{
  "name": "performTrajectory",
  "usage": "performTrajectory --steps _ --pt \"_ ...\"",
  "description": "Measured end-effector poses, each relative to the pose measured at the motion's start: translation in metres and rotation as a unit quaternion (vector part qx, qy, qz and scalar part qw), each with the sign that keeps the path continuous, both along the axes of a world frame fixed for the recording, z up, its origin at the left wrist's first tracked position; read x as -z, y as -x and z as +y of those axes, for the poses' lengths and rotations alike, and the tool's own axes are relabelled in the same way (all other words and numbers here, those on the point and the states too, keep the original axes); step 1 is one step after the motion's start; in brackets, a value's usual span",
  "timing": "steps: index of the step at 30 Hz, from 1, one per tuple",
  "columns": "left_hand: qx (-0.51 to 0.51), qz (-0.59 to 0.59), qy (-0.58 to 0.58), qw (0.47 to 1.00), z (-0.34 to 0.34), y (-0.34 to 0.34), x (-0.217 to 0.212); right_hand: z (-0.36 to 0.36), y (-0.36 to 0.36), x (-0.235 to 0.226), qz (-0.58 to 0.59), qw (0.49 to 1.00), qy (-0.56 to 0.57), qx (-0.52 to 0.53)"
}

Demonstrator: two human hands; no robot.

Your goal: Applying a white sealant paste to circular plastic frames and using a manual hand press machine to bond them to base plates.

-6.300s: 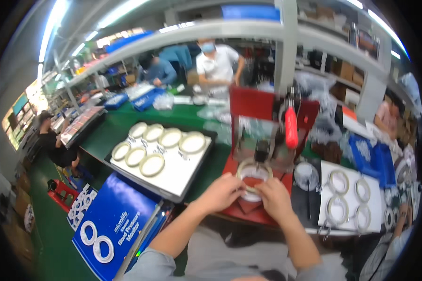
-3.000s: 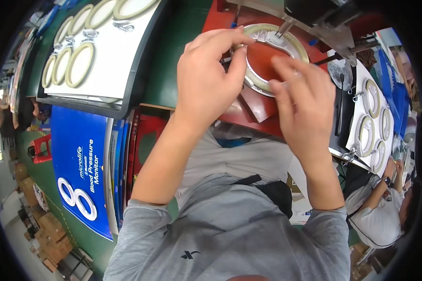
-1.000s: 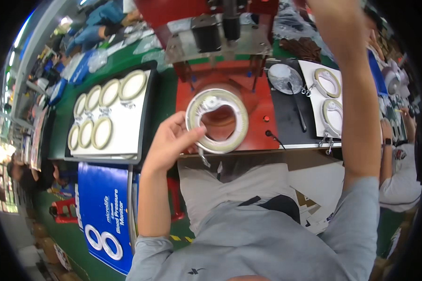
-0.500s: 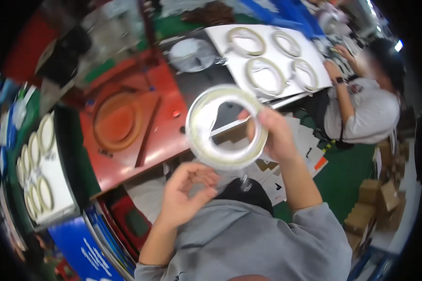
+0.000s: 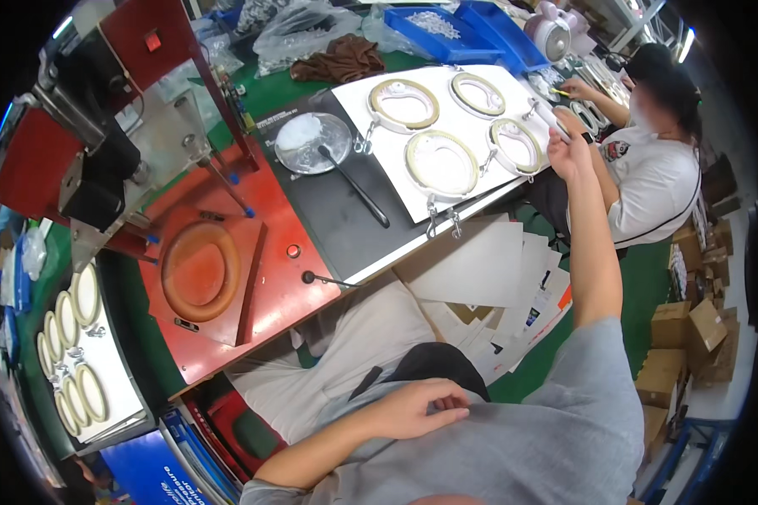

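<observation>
My right hand (image 5: 570, 154) is stretched out to the far right, past the end of the white board. Its fingers are closed on a pale ring (image 5: 552, 120), seen nearly edge-on and partly hidden. My left hand (image 5: 425, 409) rests against my grey shirt, empty, thumb and fingers apart. Several cream-and-white rings with metal clasps lie on the white board (image 5: 393, 187), the closest being one ring (image 5: 441, 164) by its front edge. Left of the board, a round metal dish (image 5: 335, 160) holds something white, and a black-handled tool (image 5: 358, 192) leans out over its rim.
A red press table (image 5: 278, 295) bears a round orange mould (image 5: 200, 271). At far left, more rings lie on a white panel (image 5: 114, 370). Blue trays (image 5: 472, 38) stand at the back. A co-worker (image 5: 661, 160) sits at right; cartons (image 5: 667, 324) are stacked behind.
My right hand has carried the ring away from in front of me to the far right. My left hand has dropped to my shirt. The view has shifted, showing more of the press.
</observation>
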State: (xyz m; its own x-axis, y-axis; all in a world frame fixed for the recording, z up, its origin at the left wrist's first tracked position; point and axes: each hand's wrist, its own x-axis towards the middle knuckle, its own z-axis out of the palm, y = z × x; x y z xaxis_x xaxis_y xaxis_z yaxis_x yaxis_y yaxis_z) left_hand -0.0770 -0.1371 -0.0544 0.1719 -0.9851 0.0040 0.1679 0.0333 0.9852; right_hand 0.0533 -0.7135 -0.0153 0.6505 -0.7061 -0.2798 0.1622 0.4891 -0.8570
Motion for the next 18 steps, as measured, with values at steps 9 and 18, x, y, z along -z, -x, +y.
performTrajectory --steps 9,18 --pt "0.021 0.030 -0.046 0.998 -0.008 0.001 0.017 -0.019 -0.137 0.008 -0.024 0.989 -0.146 0.022" --pt "0.028 0.061 -0.023 0.997 -0.025 0.003 0.025 -0.037 -0.088 -0.025 0.129 0.979 -0.154 -0.040"
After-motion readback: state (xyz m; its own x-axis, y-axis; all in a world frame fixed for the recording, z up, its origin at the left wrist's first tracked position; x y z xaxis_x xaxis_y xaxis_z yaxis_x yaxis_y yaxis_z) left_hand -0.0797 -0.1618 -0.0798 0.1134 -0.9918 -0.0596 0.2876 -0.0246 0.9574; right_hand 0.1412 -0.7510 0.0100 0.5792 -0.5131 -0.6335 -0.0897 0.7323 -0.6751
